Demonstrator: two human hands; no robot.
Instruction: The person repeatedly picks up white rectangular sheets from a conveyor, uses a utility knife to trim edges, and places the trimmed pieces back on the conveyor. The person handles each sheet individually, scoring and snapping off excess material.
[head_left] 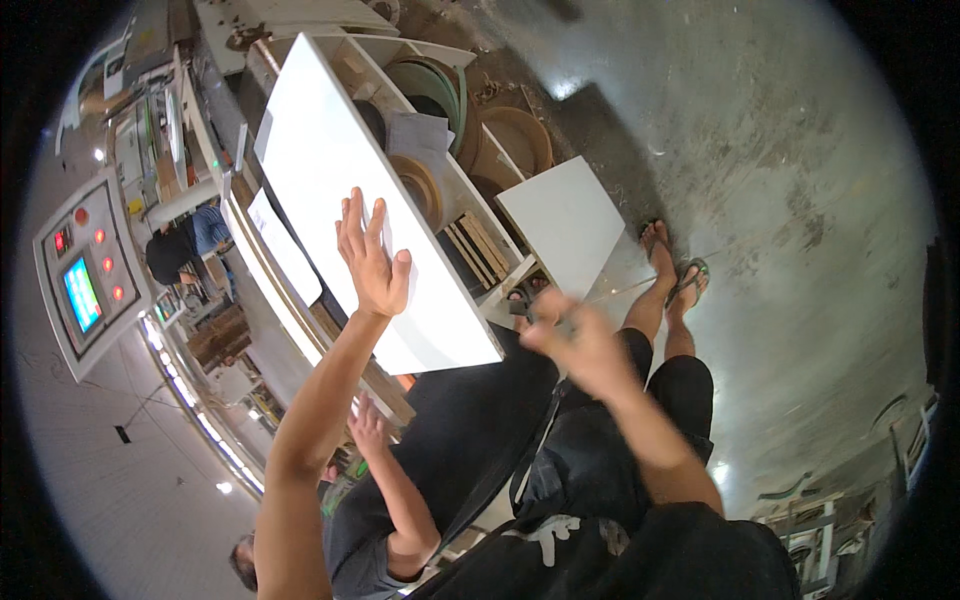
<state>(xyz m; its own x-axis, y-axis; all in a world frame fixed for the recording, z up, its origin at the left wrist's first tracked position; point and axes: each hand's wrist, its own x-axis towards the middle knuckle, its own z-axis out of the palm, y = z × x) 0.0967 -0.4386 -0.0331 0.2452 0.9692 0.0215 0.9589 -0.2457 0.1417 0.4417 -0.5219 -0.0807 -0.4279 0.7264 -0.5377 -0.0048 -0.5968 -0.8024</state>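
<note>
My left hand point(372, 262) lies flat, fingers spread, on a long white panel point(320, 170) that rests on a machine bed. My right hand point(572, 342) hovers off the panel's near corner, blurred, with the fingers curled; whether it holds anything cannot be made out. Another person's hand point(366, 420) reaches up under the panel's near edge, and that person's head point(244, 560) shows low at the left.
A smaller white panel point(570, 220) leans by bins holding rolls of edge strip point(420, 185). A control box with a screen and red buttons point(85, 275) hangs at the left. Legs in black shorts and flip-flops point(672, 275) stand on the grey concrete floor point(780, 200). A person in blue point(200, 235) works farther off.
</note>
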